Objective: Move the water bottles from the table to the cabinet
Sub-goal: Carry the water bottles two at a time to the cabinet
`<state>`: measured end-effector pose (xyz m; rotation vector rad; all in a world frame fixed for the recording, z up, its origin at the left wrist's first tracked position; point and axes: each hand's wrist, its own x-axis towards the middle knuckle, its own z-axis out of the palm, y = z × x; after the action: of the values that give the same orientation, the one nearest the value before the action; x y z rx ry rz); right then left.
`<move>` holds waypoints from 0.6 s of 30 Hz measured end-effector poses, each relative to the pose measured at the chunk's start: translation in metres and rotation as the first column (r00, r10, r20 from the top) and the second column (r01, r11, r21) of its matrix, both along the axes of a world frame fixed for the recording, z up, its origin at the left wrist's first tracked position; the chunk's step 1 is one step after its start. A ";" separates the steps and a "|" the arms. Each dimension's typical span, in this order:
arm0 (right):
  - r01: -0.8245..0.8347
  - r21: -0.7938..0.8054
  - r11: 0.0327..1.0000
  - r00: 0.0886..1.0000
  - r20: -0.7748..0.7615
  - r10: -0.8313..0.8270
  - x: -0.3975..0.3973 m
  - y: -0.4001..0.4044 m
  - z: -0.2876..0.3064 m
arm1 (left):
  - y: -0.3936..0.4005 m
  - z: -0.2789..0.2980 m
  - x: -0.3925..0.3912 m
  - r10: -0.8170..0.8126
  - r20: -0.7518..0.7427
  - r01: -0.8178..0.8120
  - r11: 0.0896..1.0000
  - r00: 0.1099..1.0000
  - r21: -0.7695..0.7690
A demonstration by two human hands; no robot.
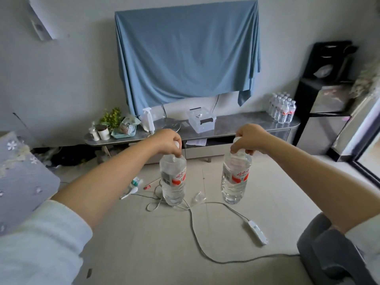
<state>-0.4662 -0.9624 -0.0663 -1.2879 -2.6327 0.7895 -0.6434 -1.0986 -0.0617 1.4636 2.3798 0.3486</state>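
Left hand: the left hand (167, 141) is curled round the neck of the left bottle (173, 179), fingers closed just under its white cap, palm facing down.
Right hand: the right hand (250, 138) pinches the neck of the right bottle (236, 176) in the same way, fingers wrapped below the cap.
Bottles relative to grip: each clear bottle hangs straight down from its hand, upright, held out in the air over the pale floor (144, 233) (neither base touches anything); the two are level with one another and well apart.
Labels: both bottles carry a white and red wrapper with red script; the characters are too blurred to read. A barcode patch shows on the left side of each wrapper.
Cabinet: the low grey cabinet (236, 122) runs along the wall beyond the hands, under a blue cloth (187, 52) draped on the wall.
Bottles on cabinet: a cluster of smaller bottles (282, 109) with red and white labels stands at the cabinet's right end.
Other cabinet items: a clear plastic box (202, 122) with a dark handle sits near the middle; a white spray bottle (148, 120), a green plant (111, 118) and small pots stand toward the left end.
Floor: a white cable (193, 223) with an inline switch trails across the tiles beneath the bottles (small litter lies beside it).
Left edge: a table corner (22, 182) with a flowered blue cover.
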 end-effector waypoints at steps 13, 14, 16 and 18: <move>0.186 -0.026 0.982 0.982 -0.002 -0.187 -0.071 0.220 -0.008 | 0.257 -0.010 -0.094 -0.261 -0.106 0.257 0.965 0.960 -0.045; 0.186 -0.032 0.982 0.983 0.011 -0.186 -0.074 0.239 -0.011 | 0.278 -0.013 -0.099 -0.270 -0.091 0.265 0.962 0.958 -0.062; 0.185 -0.044 0.982 0.983 0.025 -0.184 -0.079 0.282 -0.015 | 0.322 -0.018 -0.105 -0.314 -0.092 0.303 0.946 0.945 -0.118; 0.182 -0.054 0.982 0.983 0.041 -0.180 -0.082 0.328 -0.015 | 0.371 -0.019 -0.108 -0.364 -0.120 0.340 0.923 0.923 -0.180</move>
<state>-0.5483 -0.6342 -0.0813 -1.5432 -2.4903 0.8255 -0.7518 -0.7279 -0.0805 1.8549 2.1309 -0.0402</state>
